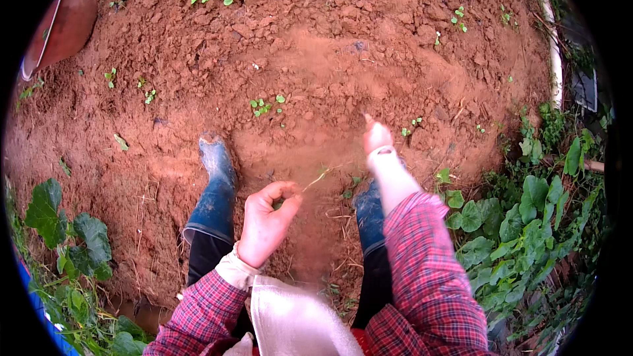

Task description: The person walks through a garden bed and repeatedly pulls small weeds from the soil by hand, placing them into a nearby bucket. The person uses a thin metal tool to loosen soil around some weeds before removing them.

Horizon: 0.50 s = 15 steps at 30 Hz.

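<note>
Between thumb and forefinger, my left hand (269, 217) pinches a thin pale plant strand (321, 178) above the soil between my boots. My right hand (379, 136) is stretched forward over the reddish tilled soil (316, 69), its fingers pointing down and away. Motion blur hides whether it holds anything or touches the ground. Small green seedlings (414, 125) grow just to its right. Another seedling cluster (264, 105) stands farther left, beyond my left boot.
Muddy blue rubber boots (217, 188) are planted on both sides. A reddish-brown container (71, 27) with a pale rim rests at far left. Broad-leaved plants (514, 222) crowd the right, and more leaves (86, 242) grow at left. A white pole or pipe (551, 44) borders the plot.
</note>
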Each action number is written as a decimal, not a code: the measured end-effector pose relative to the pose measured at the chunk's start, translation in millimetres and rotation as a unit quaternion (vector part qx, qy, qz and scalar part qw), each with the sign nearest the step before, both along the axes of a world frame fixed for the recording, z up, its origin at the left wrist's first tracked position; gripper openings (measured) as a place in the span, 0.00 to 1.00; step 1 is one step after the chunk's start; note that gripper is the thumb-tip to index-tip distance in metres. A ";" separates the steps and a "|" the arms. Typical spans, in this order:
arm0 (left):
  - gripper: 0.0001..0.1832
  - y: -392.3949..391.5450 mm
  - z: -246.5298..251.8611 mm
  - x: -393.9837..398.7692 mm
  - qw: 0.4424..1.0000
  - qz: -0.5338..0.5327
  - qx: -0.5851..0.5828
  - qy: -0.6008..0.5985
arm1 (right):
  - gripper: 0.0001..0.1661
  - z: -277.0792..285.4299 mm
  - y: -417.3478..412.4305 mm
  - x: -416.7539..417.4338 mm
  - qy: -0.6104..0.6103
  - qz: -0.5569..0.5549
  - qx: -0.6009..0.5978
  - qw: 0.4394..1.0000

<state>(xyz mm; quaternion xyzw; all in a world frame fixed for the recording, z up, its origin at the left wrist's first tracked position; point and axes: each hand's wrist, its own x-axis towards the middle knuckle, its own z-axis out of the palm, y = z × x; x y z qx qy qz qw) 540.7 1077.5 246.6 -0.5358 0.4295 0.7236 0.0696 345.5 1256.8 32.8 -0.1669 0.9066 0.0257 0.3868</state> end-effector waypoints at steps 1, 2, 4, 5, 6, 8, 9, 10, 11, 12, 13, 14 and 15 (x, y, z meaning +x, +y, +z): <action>0.06 0.2 -0.4 -1.2 1.000 -0.004 -0.003 0.001 | 0.18 -2.9 -2.0 17.4 0.009 -0.071 -0.009 0.997; 0.06 3.5 -1.9 -0.9 1.000 -0.005 0.004 0.003 | 0.17 -11.2 -2.6 26.6 0.042 -0.057 -0.008 0.997; 0.06 9.7 -3.0 4.1 1.000 -0.002 0.021 -0.002 | 0.17 -5.4 -23.3 23.4 0.027 -0.019 0.004 0.999; 0.06 11.8 -3.4 6.4 0.999 -0.005 0.033 -0.004 | 0.17 -0.8 -30.3 13.3 0.004 0.026 0.024 0.999; 0.07 10.7 -4.1 7.7 0.999 -0.010 0.043 -0.006 | 0.16 2.9 -36.1 -8.2 -0.013 0.104 0.050 0.993; 0.07 2.6 6.6 1.6 0.998 -0.032 0.042 -0.020 | 0.17 2.9 -14.8 -51.5 -0.023 0.227 0.009 0.974; 0.07 0.2 7.8 0.8 0.999 -0.040 0.030 -0.017 | 0.20 0.5 -4.4 -68.8 -0.007 0.274 -0.064 0.960; 0.06 -1.8 8.6 1.7 0.999 -0.046 0.019 -0.018 | 0.19 1.8 -4.2 -68.2 -0.018 0.299 -0.037 0.953; 0.06 -1.2 8.4 6.0 0.999 -0.050 0.001 -0.010 | 0.18 4.3 -2.1 -64.0 -0.029 0.324 -0.010 0.945; 0.06 -2.2 7.0 9.1 0.999 -0.047 -0.006 -0.007 | 0.26 -1.2 11.2 -57.4 -0.011 0.312 -0.010 0.950; 0.06 -2.5 5.9 11.1 0.999 -0.048 -0.010 -0.001 | 0.29 -6.5 23.4 -50.1 0.013 0.293 0.007 0.956; 0.06 -5.0 5.6 13.2 0.999 -0.041 -0.004 -0.002 | 0.30 -13.9 32.7 -44.1 0.020 0.271 -0.004 0.963; 0.06 -8.9 7.0 11.9 0.999 -0.034 0.004 -0.002 | 0.31 -16.9 40.9 -42.2 0.030 0.249 -0.012 0.968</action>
